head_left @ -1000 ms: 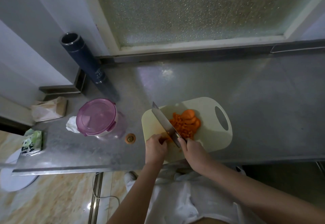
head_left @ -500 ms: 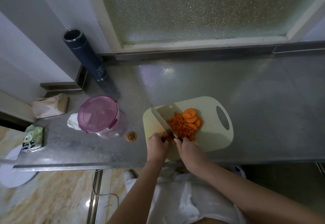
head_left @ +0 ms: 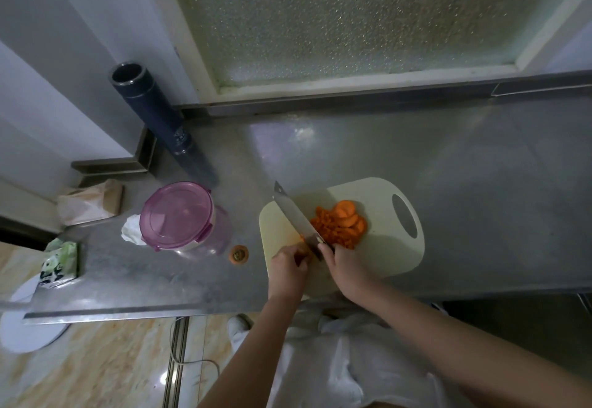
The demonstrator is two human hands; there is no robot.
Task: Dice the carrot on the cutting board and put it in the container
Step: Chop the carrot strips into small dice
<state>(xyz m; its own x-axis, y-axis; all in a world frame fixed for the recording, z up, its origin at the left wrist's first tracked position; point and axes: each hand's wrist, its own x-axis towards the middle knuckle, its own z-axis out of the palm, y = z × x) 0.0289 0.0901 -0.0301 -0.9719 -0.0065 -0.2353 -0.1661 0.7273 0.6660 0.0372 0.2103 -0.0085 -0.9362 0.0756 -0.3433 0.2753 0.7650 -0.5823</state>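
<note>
A home kitchen — steel counter (head_left: 448, 183), cutting board (head_left: 378, 257), frosted window (head_left: 336, 17).

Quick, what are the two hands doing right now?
Left hand: curled beside the knife; cannot tell if it holds any carrot.
Right hand: grips the knife.

The right hand (head_left: 347, 268) hides the handle of the knife (head_left: 296, 215), and the left hand (head_left: 288, 270), fingers curled, covers all but an orange sliver of the carrot piece (head_left: 301, 241) it holds; both mask the 6 o'clock edge of the cutting board (head_left: 378, 257). The pink lid (head_left: 176, 210) hides the inside of the container (head_left: 217, 234). At 8 o'clock a white disc (head_left: 19, 327) is cut off by the picture's edge, and the print on the green packet (head_left: 59, 262) is unreadably small.
</note>
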